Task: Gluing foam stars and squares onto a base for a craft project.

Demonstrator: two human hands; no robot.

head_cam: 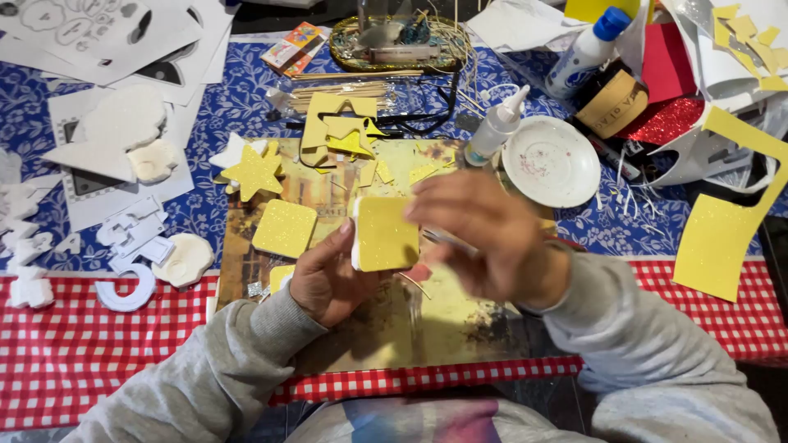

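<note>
Foam square (384,234), yellow glitter face up, sits clamped in my left hand (328,279) so my blurred right hand (484,238) can work its edge; I cannot tell that hand's grip.

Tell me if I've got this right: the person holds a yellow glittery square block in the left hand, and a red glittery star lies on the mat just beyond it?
Not quite. The star is yellow and glittery, not red; the head view shows it. The rest holds: the left hand holds the yellow glittery square block, and the star lies on the mat beyond it.
</note>
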